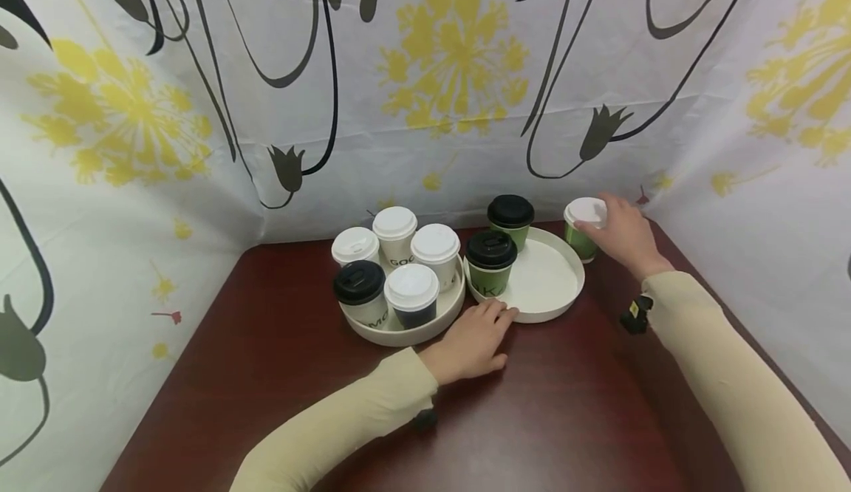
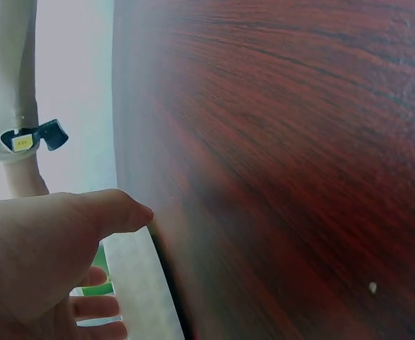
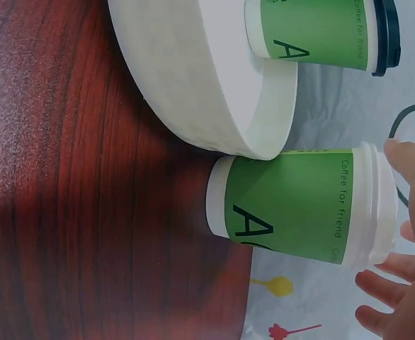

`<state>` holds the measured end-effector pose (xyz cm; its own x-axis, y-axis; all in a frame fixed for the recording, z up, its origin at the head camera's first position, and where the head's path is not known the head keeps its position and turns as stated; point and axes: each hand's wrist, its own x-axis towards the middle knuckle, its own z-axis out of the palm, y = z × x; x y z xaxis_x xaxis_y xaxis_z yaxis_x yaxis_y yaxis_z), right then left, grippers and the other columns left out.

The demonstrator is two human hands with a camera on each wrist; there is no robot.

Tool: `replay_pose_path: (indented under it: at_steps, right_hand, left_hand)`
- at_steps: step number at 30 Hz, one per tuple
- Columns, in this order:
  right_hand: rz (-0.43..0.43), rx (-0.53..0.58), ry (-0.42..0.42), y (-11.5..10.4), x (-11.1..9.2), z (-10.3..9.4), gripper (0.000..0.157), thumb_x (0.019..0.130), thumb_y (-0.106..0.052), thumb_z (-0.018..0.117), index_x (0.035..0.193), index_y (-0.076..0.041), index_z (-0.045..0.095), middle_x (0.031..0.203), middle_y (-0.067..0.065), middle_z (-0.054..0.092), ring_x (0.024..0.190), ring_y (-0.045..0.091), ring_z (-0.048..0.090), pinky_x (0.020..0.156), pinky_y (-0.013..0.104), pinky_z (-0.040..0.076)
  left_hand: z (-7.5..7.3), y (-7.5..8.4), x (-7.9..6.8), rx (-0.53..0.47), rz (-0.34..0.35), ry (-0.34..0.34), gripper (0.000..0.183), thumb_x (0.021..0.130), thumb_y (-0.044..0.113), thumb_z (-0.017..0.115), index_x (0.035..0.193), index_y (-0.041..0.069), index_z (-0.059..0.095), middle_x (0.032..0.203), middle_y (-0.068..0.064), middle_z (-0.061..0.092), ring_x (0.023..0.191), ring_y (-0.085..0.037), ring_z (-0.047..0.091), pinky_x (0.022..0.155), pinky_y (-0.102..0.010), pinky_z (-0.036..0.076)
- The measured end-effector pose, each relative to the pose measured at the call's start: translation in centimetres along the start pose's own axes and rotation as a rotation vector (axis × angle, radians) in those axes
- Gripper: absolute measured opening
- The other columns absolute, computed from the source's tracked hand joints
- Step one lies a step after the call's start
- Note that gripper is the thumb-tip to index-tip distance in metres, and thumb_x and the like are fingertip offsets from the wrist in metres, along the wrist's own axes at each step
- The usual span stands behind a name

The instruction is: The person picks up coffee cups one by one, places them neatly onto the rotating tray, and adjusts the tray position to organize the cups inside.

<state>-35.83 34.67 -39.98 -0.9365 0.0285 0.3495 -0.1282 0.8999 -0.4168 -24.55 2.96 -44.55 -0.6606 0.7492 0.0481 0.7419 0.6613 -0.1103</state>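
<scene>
My right hand (image 1: 621, 233) spans the white lid of a green paper cup (image 3: 289, 209), thumb on one side and fingers on the other. This cup stands upright on the table, just outside the right round tray (image 1: 548, 285). My left hand (image 1: 470, 344) rests at the near edge of that tray, its fingers (image 2: 98, 306) fairly straight against the rim. Inside the tray, towards its left, stand two green cups with black lids, a near one (image 1: 490, 259) and a far one (image 1: 510, 219).
A second round tray (image 1: 399, 337) sits close on the left, holding several lidded cups, most with white lids and one black-lidded cup (image 1: 362, 296). They stand on a dark red wooden table (image 1: 565, 403). Patterned fabric (image 1: 425, 108) hangs behind and at both sides.
</scene>
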Motion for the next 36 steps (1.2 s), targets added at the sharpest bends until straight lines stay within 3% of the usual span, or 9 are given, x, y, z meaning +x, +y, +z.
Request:
replay_pose_path:
  at_steps: [23, 29, 36]
  right_hand:
    - [0.025, 0.005, 0.059, 0.7, -0.1, 0.4, 0.068, 0.091, -0.038, 0.066, 0.137, 0.006, 0.043, 0.129, 0.034, 0.051, 0.116, 0.051, 0.051, 0.090, 0.066, 0.041]
    - [0.028, 0.008, 0.083, 0.8, 0.1, -0.3, 0.068, 0.091, -0.042, 0.065, 0.135, 0.006, 0.044, 0.126, 0.035, 0.053, 0.109, 0.052, 0.054, 0.084, 0.066, 0.042]
    - [0.036, 0.062, 0.094, 0.4, 0.1, -1.6, 0.070, 0.090, -0.044, 0.065, 0.136, 0.005, 0.045, 0.129, 0.034, 0.052, 0.111, 0.053, 0.052, 0.087, 0.064, 0.041]
  left_hand:
    - [0.5, -0.2, 0.0, 0.010, -0.004, 0.023, 0.077, 0.087, 0.046, 0.069, 0.148, 0.012, 0.039, 0.140, -0.006, 0.048, 0.138, -0.023, 0.044, 0.110, -0.033, 0.045]
    - [0.3, -0.3, 0.1, 0.013, -0.013, 0.031, 0.076, 0.087, 0.046, 0.070, 0.147, 0.012, 0.039, 0.139, -0.006, 0.049, 0.137, -0.023, 0.045, 0.110, -0.033, 0.044]
    - [0.2, -0.3, -0.1, 0.011, -0.026, 0.009, 0.078, 0.088, 0.046, 0.069, 0.149, 0.011, 0.037, 0.142, -0.007, 0.047, 0.139, -0.024, 0.043, 0.111, -0.034, 0.043]
